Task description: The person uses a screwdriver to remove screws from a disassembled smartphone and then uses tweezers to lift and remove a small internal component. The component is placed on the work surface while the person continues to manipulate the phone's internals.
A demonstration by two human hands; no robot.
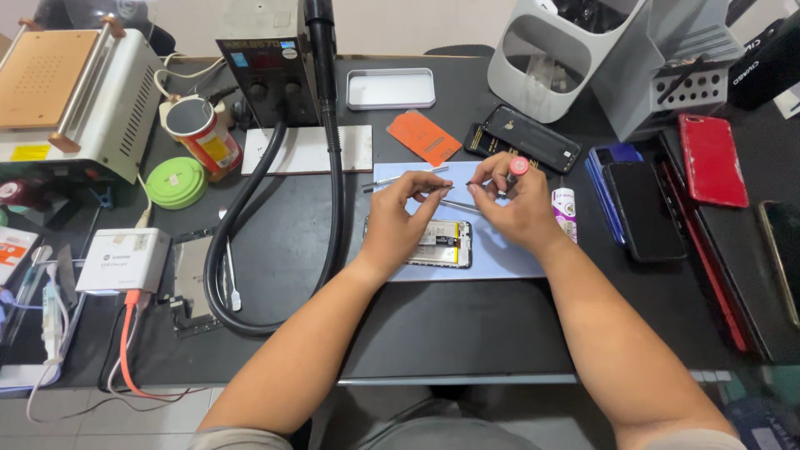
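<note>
Both hands met over a pale blue work mat on the dark table. The left hand had its fingers drawn in narrow, thumb and forefinger pinched at the tip of a thin metal tool, seemingly tweezers; whether they truly clasped it or only touched it could not be told. The right hand was closed around a small screwdriver with a red cap, the cap standing up between the fingers and the shaft hidden by them. Just under both hands lay an opened phone, back off and its inner parts showing, flat on the mat and partly covered by the left hand. A second slim metal tool lay on the mat's far edge, just beyond the left fingers. Beside the right hand stood a small white glue tube. Farther back lay an orange card, a black phone back cover and a shallow metal tray. To the right several phones rested side by side, among them a red one and a black one. To the left a thick black hose looped from a hot air station, near a green round tin
</note>
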